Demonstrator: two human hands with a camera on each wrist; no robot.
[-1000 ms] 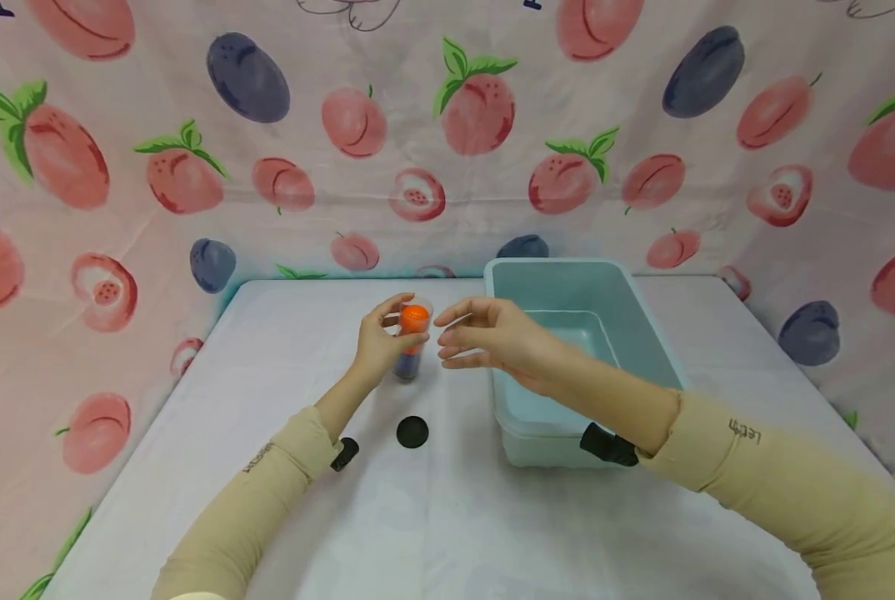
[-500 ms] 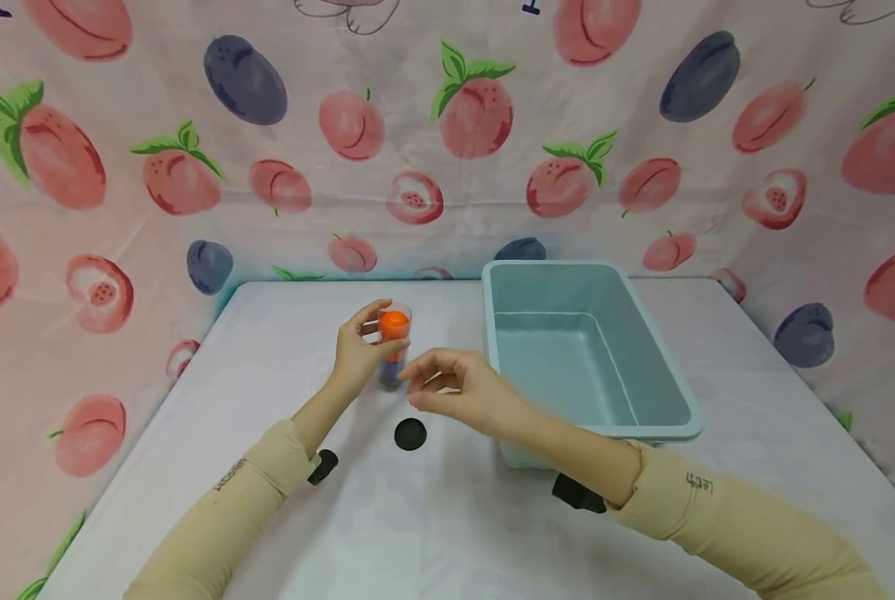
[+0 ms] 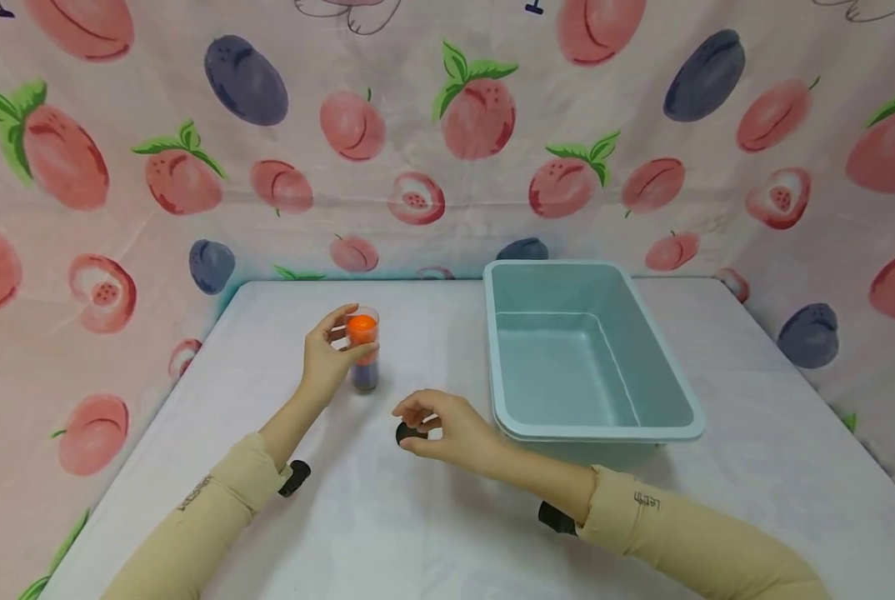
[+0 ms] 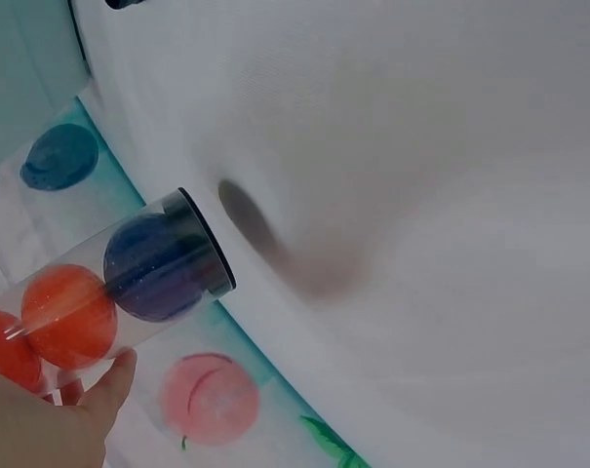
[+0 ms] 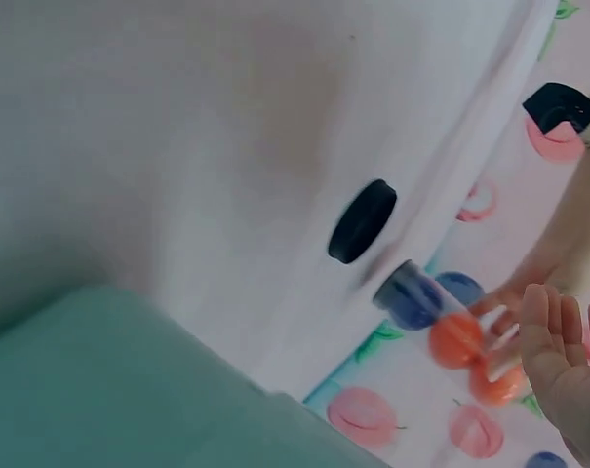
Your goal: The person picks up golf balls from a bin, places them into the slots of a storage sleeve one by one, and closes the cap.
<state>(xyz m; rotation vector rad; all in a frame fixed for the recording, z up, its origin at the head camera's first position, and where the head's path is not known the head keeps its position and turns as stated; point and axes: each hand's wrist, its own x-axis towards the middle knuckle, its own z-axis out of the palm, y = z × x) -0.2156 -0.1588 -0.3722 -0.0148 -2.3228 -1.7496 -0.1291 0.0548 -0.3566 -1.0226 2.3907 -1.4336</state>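
My left hand (image 3: 326,358) grips a clear plastic tube (image 4: 182,312) around its upper part. Two orange balls (image 4: 70,317) and a dark blue ball (image 4: 154,268) are stacked inside, the blue one at the black-capped bottom end. A shadow apart from that end in the left wrist view shows the tube raised off the table. Over a round black lid (image 5: 363,222), my right hand (image 3: 451,433) hovers with bent fingers and nothing held. In the head view its fingers partly cover the lid; the right wrist view shows the two apart.
A pale blue-green plastic basin (image 3: 605,432) stands right of centre, behind my right forearm. White cloth (image 3: 417,533) covers the table. A fruit-print curtain (image 3: 447,233) rises along the back and sides. Black wrist cameras (image 3: 295,478) hang under both forearms.
My left hand has carried the tube leftward. My right hand has moved down and left, from beside the tube to above the black lid. The lid stays in place.
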